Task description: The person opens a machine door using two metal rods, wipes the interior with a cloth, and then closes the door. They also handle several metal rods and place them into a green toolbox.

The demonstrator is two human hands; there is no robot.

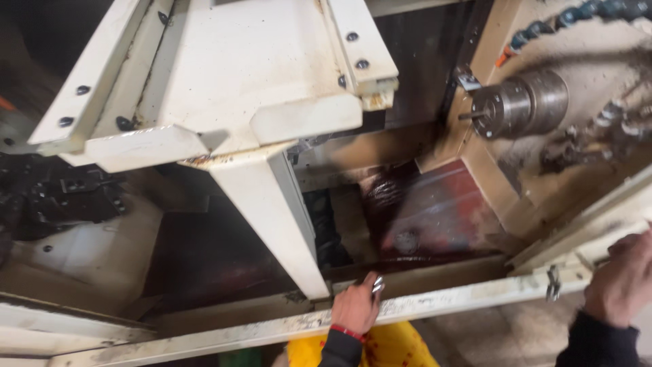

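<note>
My left hand, in a black sleeve with a red wristband, is closed around a small shiny metal part. It sits at the cream-painted front rail of a lathe-like machine. My right hand is at the far right, fingers curled over the sloping cream rail of the machine's opening. Above and between the hands, a steel spindle chuck with a short pin sticking out faces left inside the enclosure.
A large cream machine housing with a slanted leg hangs over the middle. A dark red, oily tray lies below the chuck. A blue segmented coolant hose runs at the top right. Yellow cloth shows at the bottom edge.
</note>
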